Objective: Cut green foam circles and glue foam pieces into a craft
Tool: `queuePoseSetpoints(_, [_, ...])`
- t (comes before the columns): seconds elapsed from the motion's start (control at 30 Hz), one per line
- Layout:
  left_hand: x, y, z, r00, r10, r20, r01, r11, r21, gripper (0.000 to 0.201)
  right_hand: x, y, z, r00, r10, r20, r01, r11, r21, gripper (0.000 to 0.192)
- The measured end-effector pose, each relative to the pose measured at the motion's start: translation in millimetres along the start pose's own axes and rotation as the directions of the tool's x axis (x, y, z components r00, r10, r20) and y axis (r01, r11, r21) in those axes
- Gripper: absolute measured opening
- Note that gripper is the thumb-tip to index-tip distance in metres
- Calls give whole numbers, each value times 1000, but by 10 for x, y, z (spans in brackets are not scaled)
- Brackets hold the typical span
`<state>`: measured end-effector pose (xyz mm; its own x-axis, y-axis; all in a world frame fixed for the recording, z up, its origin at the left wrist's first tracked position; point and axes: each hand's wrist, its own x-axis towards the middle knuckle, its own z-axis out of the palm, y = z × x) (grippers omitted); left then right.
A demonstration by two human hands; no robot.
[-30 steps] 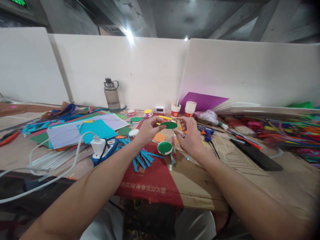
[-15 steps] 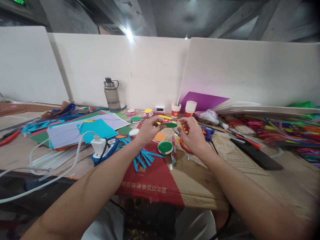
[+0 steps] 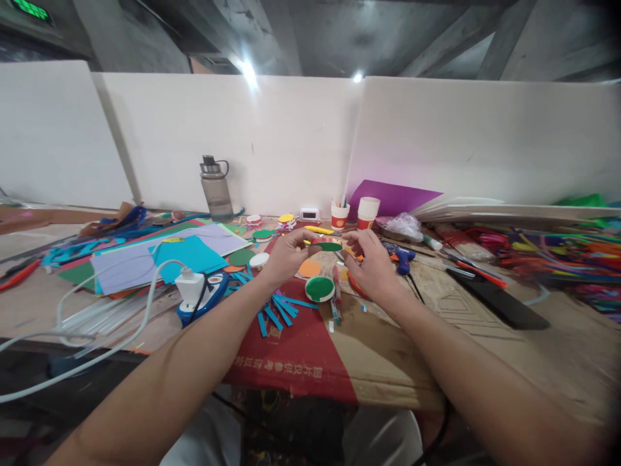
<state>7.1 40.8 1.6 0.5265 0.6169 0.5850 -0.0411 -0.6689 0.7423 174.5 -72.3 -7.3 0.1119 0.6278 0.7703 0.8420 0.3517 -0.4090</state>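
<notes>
One shallow, round green-faced disc (image 3: 331,246) in left hand (image 3: 286,256).

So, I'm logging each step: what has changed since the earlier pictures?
The round green-faced piece with a red patterned rim, in the left hand, has tilted so more rim shows. A curved orange-red handle now shows by the right hand; whether it was let go is unclear. Unchanged: the left hand's grip and the round green-and-white piece on the brown-and-red cardboard.

White panels (image 3: 218,142), grey ceiling (image 3: 334,39), bright lights (image 3: 249,70)
</notes>
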Motion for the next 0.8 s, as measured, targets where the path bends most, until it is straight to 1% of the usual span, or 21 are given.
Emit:
queuePoseSetpoints(0.23, [-9, -15, -12, 999, 36, -17, -35, 997, 62, 17, 1, -35, -11, 1000, -6, 18, 6, 1000, -7, 22])
queuePoseSetpoints(0.4, [-17, -20, -24, 999, 52, -15, -50, 994, 101, 16, 31, 50, -31, 1000, -7, 9, 7, 999, -39, 20])
queuePoseSetpoints(0.47, [-13, -36, -28, 999, 45, -12, -44, 994, 101, 15, 63, 121, -76, 1000, 29, 8, -28, 996, -79, 16])
queuePoseSetpoints(0.53, [-7, -56, -31, 999, 35, -12, -34, 995, 94, 14, 98, 200, -147, 992, 118, 46, -109, 980, -168, 12])
queuePoseSetpoints(0.57, [-4, -65, -32, 1000, 29, -10, -28, 996, 88, 14, 112, 240, -186, 978, 186, 92, -160, 958, -238, 12])
queuePoseSetpoints(0.6, [-1, -73, -33, 1000, 24, -8, -23, 996, 81, 14, 120, 277, -225, 953, 263, 152, -205, 925, -319, 12])
queuePoseSetpoints(0.63, [2, -79, -33, 1000, 19, -6, -19, 997, 75, 14, 121, 311, -258, 913, 344, 220, -235, 884, -404, 13])
queuePoseSetpoints(0.67, [4, -85, -33, 1000, 15, -4, -15, 997, 71, 14, 114, 342, -284, 863, 414, 290, -240, 841, -486, 15])
queuePoseSetpoints(0.73, [6, -93, -31, 1000, 10, -6, -9, 998, 66, 14, 78, 389, -301, 765, 491, 416, -175, 781, -600, 21])
queuePoseSetpoints(0.77, [6, -96, -29, 1000, 7, -11, -6, 998, 63, 14, 52, 405, -292, 732, 497, 465, -131, 773, -620, 22])
queuePoseSetpoints(0.8, [7, -98, -26, 1000, 2, -18, -1, 998, 58, 15, 22, 418, -273, 713, 488, 503, -96, 779, -620, 22])
